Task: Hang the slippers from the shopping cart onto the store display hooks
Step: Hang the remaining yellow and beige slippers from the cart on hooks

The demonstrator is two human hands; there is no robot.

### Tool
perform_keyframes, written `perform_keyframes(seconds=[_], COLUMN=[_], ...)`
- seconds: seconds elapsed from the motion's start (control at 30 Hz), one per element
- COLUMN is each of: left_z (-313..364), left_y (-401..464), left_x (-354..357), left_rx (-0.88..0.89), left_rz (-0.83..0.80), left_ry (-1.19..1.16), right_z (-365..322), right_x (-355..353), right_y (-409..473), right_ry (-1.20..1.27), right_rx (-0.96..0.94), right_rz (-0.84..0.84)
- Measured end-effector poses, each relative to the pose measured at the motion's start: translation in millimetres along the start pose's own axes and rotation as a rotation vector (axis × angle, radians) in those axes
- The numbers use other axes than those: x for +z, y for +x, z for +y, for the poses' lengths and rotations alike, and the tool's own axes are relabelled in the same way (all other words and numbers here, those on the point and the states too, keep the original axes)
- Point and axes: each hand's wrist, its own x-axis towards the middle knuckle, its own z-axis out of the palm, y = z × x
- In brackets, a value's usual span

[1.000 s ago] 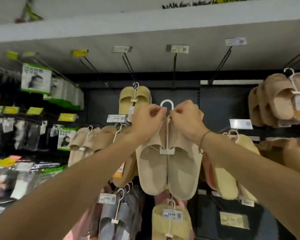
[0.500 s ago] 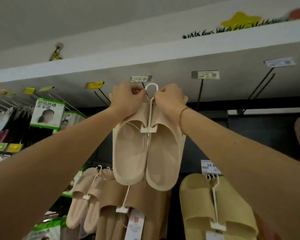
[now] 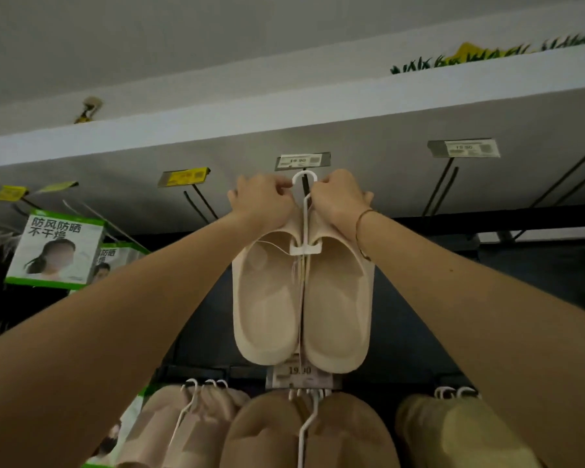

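Note:
A pair of beige slippers (image 3: 303, 298) hangs sole-out on a white plastic hanger (image 3: 305, 211), raised to the top row of the display. My left hand (image 3: 262, 201) grips the top of the left slipper and my right hand (image 3: 338, 199) grips the top of the right one, fingers curled. The hanger's loop sits at the tip of a black display hook (image 3: 305, 185) under a price tag (image 3: 303, 161) reading 19.90. Whether the loop is over the hook I cannot tell.
Other black hooks (image 3: 441, 189) jut out to the right and left (image 3: 196, 204) under a white shelf (image 3: 284, 106). Brown and olive slippers (image 3: 304, 434) hang in the row below. Boxed goods (image 3: 54, 251) hang at the left.
Both hands have lifted the beige pair from the middle row up to the top hook. The view has tilted upward and the hanger loop now meets the hook tip.

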Motion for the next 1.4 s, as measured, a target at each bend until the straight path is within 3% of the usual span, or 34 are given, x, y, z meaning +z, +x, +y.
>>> perform_keyframes(seconds=[0.5, 0.8, 0.9, 1.03, 1.17, 1.3, 1.4], left_z=[-39.8, -75.1, -87.6, -95.5, -63.5, -2.4, 51.7], left_y=[43.3, 16.9, 0.1, -2.1, -11.3, -27.4, -42.7], left_x=[48.8, 127.1, 158.4, 176.9, 165.7, 135.6, 120.4], left_rx=[0.067, 0.115, 0.163, 0.132, 0.042, 0.162, 0.255], left_rz=[-0.168, -0.222, -0.276, -0.412, -0.563, -0.606, -0.655], left_ry=[0.019, 0.127, 0.132, 0.078, 0.189, 0.182, 0.184], right_z=[29.1, 98.7, 117.9, 143.4, 139.5, 114.0, 106.8], right_x=[54.6, 98.2, 107.0, 118.4, 91.5, 21.9, -40.3], right_y=[43.5, 46.7, 36.7, 12.2, -18.6, -34.2, -34.4], right_ry=[-0.058, -0.192, -0.278, -0.383, -0.395, -0.541, -0.761], right_rx=[0.053, 0.003, -0.050, -0.135, -0.112, 0.017, 0.309], right_rz=[0.021, -0.011, -0.081, -0.307, -0.467, -0.504, -0.761])
